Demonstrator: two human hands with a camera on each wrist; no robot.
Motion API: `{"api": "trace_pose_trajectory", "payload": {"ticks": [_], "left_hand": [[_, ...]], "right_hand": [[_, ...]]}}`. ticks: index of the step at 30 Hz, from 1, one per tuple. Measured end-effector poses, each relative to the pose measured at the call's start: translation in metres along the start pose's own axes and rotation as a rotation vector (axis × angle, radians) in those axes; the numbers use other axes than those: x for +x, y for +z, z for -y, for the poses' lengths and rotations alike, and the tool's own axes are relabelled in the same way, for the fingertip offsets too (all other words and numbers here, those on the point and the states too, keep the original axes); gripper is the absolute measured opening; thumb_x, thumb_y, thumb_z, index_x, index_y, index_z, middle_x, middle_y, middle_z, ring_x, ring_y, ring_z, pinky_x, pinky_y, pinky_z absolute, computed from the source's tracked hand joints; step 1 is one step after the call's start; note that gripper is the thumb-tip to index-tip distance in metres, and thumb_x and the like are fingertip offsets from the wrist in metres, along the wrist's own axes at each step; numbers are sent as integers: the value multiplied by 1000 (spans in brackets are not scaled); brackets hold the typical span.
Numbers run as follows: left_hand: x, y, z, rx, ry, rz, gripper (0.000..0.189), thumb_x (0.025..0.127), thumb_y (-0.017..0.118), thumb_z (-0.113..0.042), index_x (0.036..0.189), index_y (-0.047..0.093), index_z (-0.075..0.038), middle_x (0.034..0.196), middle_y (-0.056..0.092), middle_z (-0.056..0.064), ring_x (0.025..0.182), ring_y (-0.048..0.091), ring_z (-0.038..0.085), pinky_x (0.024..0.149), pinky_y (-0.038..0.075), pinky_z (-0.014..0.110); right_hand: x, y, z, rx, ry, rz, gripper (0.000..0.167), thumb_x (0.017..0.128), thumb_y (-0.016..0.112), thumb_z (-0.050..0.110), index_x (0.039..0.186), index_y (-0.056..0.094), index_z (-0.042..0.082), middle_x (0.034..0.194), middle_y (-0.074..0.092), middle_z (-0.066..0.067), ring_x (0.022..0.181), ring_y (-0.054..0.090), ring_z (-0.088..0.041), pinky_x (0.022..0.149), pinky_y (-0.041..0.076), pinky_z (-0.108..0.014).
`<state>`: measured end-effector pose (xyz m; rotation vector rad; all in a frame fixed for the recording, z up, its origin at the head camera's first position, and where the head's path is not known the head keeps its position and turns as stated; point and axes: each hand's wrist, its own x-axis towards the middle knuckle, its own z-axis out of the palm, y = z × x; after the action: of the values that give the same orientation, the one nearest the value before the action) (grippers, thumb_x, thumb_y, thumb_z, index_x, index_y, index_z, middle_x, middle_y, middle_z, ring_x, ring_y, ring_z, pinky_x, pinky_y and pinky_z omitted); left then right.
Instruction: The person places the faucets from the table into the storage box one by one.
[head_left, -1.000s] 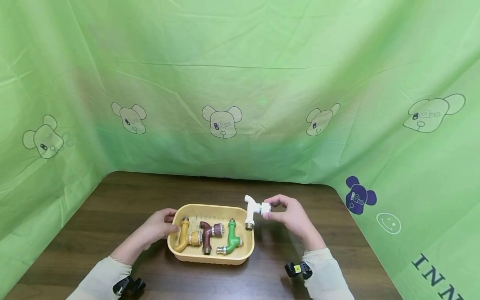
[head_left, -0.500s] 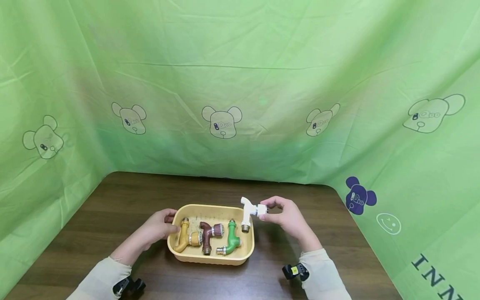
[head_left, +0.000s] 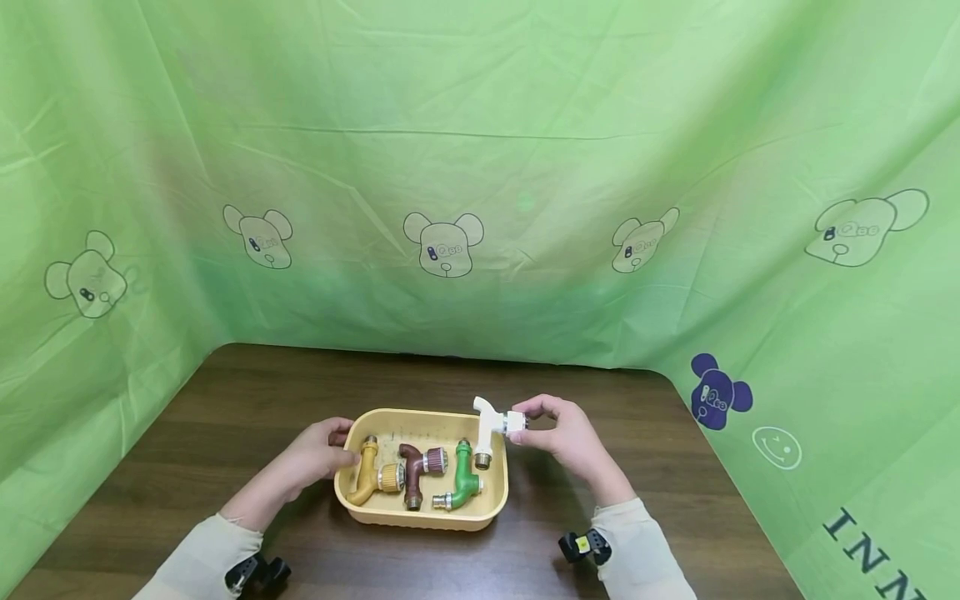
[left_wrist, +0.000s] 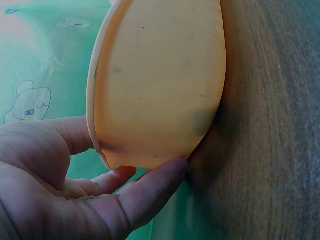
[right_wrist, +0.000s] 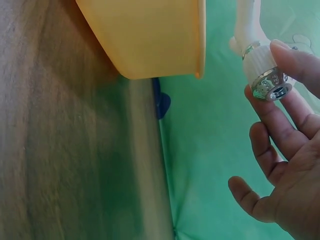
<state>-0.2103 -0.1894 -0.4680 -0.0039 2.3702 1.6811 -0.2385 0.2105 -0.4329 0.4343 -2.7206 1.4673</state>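
My right hand (head_left: 564,435) pinches a white faucet (head_left: 487,429) by its ribbed knob, thumb on one side and fingertips on the other. The faucet hangs over the right end of a yellow plastic basin (head_left: 420,520), threaded end pointing down. In the right wrist view the knob's silver cap (right_wrist: 272,85) shows between thumb and fingers. My left hand (head_left: 315,452) grips the basin's left end, thumb and fingers at its wall (left_wrist: 160,85). Inside the basin lie a yellow faucet (head_left: 367,475), a dark red faucet (head_left: 412,477) and a green faucet (head_left: 467,479), side by side.
The basin stands on a brown wooden table (head_left: 300,383). A green curtain (head_left: 450,167) printed with bear heads surrounds the table at the back and sides. Each wrist wears a black camera strap.
My right hand has carried the white faucet leftward and slightly down, from the basin's right rim to over its inside near the green faucet. The left hand and basin have stayed put.
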Motion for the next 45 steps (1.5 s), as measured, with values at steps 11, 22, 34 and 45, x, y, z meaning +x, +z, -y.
{"api": "trace_pose_trajectory", "payload": {"ticks": [11,22,34,45], "left_hand": [[-1,0,0,-10,-4,-1,62,85,70,4,141,45,13,125,62,27,99,68,26,75,64,41],[-2,0,0,10,-7,4,61,85,71,2,141,47,12,125,63,25,100,68,26,75,63,41],[2,1,0,8,-18,6,61,86,71,2,141,47,11,126,63,26,101,68,27,75,64,40],[3,1,1,-2,-22,-10,61,84,71,3,140,48,10,126,63,25,101,68,26,75,64,41]], "right_hand": [[1,9,1,12,1,-13,37,75,91,29,108,76,22,103,71,1,110,60,-30,94,44,-39],[0,18,5,43,0,-13,35,75,92,24,106,76,22,101,72,1,110,61,-36,99,45,-52],[0,25,6,5,2,-16,34,74,92,24,104,76,24,101,71,3,107,62,-26,103,43,-53],[1,31,7,-23,6,-17,33,73,91,22,103,76,26,101,69,3,108,61,-30,99,45,-52]]}}
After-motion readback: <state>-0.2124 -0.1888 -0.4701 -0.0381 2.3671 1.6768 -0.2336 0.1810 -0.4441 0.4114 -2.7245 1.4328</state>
